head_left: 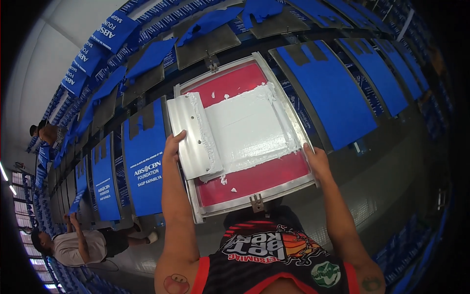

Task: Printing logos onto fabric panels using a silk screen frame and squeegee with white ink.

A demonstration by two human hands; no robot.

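Note:
A screen printing frame (254, 196) with a pale metal border and red mesh is in front of me. Thick white ink (249, 127) covers the middle of the mesh, with a ridge at its right side. Along the left side lies a wide silver squeegee (188, 139), ink caked on its inner edge. My left hand (174, 147) is closed at the squeegee's outer edge, thumb on top; its other fingers are mostly hidden, so I cannot tell whether they also grip the frame. At the opposite border, my right hand (317, 161) is closed around the frame's edge, fingers partly hidden.
Dark boards carry blue fabric pieces on both sides; one blue piece (328, 93) is plain, another (144, 166) bears a white print. Farther rows hold more blue fabric. A person (78, 245) in a light shirt handles fabric at lower left; another person (49, 132) is farther back.

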